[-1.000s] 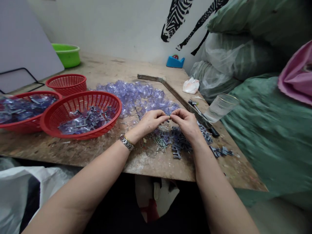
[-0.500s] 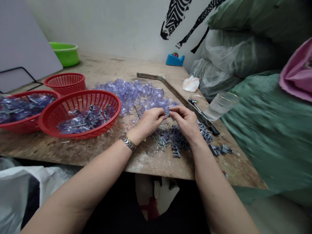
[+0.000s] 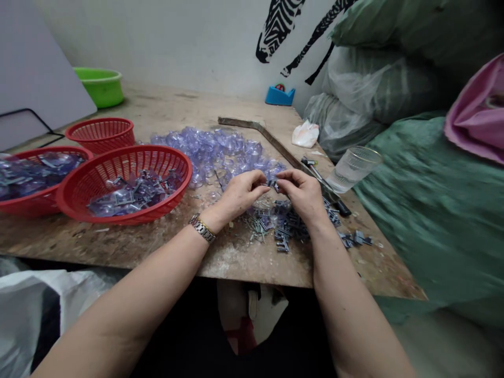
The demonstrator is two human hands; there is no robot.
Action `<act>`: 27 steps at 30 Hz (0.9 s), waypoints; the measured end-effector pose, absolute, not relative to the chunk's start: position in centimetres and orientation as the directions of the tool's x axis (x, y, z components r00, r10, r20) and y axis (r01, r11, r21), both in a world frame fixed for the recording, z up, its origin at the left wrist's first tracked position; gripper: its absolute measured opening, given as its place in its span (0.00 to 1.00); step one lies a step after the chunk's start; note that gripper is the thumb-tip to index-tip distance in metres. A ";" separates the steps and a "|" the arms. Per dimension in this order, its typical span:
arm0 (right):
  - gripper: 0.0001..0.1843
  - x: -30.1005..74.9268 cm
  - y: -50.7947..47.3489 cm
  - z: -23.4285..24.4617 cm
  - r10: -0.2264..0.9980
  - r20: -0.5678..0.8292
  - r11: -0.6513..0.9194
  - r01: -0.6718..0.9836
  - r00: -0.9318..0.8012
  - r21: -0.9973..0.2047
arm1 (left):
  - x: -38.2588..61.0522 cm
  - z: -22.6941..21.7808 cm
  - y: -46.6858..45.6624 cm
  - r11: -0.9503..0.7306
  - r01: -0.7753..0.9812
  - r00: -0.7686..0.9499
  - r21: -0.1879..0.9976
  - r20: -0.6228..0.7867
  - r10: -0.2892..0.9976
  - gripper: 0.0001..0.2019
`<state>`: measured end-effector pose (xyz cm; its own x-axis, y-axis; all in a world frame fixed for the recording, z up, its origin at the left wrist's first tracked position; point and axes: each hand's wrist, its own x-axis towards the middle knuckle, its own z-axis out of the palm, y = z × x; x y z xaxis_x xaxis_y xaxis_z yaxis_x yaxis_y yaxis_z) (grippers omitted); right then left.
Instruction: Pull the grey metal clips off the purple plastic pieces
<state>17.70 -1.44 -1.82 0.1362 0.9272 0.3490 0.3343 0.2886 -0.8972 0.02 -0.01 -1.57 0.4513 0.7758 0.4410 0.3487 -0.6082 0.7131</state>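
I count three baskets (image 3: 118, 214), one bowl (image 3: 100, 86), one glass (image 3: 352, 168). I also see one tape dispenser (image 3: 279, 96), two hands (image 3: 241, 193).

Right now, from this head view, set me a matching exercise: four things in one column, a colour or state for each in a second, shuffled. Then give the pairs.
Things:
1. bowl
2. tape dispenser
3. cup
4. small grey piece

Colour or state:
A. clear
B. pinched between left hand and right hand
C. green
D. blue

Pairs: 1-C, 2-D, 3-A, 4-B.
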 end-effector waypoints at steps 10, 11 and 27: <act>0.13 18.4 -0.7 -2.1 0.908 0.239 0.197 0.152 0.345 -0.968 | 0.3 -1.7 -0.7 -0.853 0.383 0.830 0.355 0.272 0.487 0.09; 0.12 18.4 -0.7 -2.2 0.912 0.237 0.196 0.151 0.334 -0.969 | 0.4 -1.8 -0.7 -0.849 0.384 0.837 0.363 0.253 0.486 0.07; 0.17 17.3 -1.5 -1.6 0.965 0.183 0.179 0.039 0.186 -0.983 | 0.1 -1.0 0.3 -0.135 -0.004 0.252 0.991 0.132 0.959 0.07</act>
